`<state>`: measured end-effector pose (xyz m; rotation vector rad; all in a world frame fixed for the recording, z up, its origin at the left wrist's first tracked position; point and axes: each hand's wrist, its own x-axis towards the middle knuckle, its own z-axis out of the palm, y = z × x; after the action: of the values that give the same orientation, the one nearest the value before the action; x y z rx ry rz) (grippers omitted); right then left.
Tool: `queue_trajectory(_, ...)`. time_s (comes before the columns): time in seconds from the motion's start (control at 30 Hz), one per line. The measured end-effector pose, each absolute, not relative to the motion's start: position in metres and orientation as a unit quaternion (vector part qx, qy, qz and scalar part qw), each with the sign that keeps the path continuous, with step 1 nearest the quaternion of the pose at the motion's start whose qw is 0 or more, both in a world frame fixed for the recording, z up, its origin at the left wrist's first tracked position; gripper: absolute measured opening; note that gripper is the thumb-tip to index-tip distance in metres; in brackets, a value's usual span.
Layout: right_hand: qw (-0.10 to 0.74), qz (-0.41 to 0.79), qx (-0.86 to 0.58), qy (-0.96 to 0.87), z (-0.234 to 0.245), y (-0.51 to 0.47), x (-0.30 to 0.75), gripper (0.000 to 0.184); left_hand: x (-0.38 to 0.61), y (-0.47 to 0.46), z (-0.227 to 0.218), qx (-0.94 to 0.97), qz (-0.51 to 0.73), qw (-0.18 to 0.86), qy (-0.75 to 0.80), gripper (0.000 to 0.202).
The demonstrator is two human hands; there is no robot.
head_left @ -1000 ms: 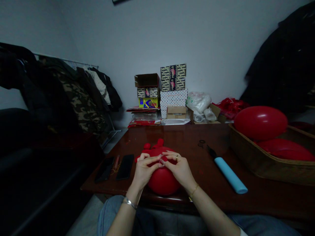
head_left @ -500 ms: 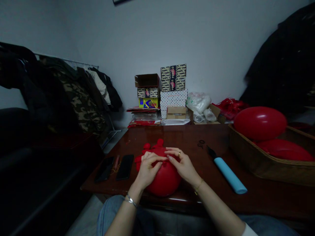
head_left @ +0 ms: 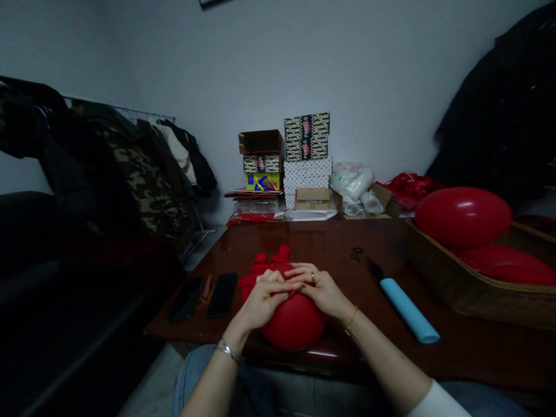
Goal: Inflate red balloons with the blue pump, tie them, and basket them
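An inflated red balloon (head_left: 293, 325) rests at the front edge of the dark wooden table, its neck end pointing up and away from me. My left hand (head_left: 264, 298) pinches the neck from the left. From the right, my right hand (head_left: 322, 291) has its fingertips closed on the same neck, so the two hands meet there. The fingers hide the neck itself. Just behind the hands lies a pile of limp red balloons (head_left: 259, 267), partly covered by the left hand.
A light-blue hand pump (head_left: 408, 310) with a black nozzle lies on the right. Beyond it, a wicker basket (head_left: 469, 298) holds inflated red balloons (head_left: 464, 217). Two dark phones (head_left: 222, 295) lie left. Black bands (head_left: 357, 253) lie farther back. Stacked boxes (head_left: 306, 136) stand behind the table.
My right fingers have come closer over the balloon's neck, against the left fingertips, covering the knot-like spot visible before. The balloon has shifted slightly right.
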<state>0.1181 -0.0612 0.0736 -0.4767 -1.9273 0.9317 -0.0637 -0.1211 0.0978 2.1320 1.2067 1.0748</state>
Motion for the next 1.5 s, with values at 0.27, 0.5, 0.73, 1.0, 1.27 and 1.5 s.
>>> queue_trajectory(0.27, 0.393, 0.365, -0.173, -0.826, 0.092, -0.067, 0.128, 0.017, -0.067, -0.121, 0.097, 0.768, 0.383, 0.264, 0.439, 0.026)
queue_trajectory(0.5, 0.344, 0.358, -0.173, -0.851, 0.097, -0.064, 0.130, 0.016, -0.069, -0.122, 0.098, 0.772, 0.378, 0.283, 0.425, 0.026)
queue_trajectory(0.73, 0.406, 0.383, -0.183, -0.809, 0.091, -0.062, 0.121, 0.014, -0.070, -0.119, 0.097, 0.766, 0.381, 0.290, 0.428, 0.028)
queue_trajectory(1.0, 0.430, 0.406, -0.180, -0.786, 0.084, -0.064, 0.122, 0.011, -0.071, -0.118, 0.093, 0.751, 0.400, 0.305, 0.428, 0.026)
queue_trajectory(1.27, 0.456, 0.425, -0.195, -0.757, 0.082, -0.064, 0.121, 0.011, -0.073, -0.117, 0.091, 0.699, 0.480, 0.300, 0.438, 0.018)
queue_trajectory(1.5, 0.444, 0.426, -0.198, -0.763, 0.080, -0.067, 0.124, 0.008, -0.064, -0.119, 0.087, 0.600, 0.570, 0.321, 0.460, 0.011)
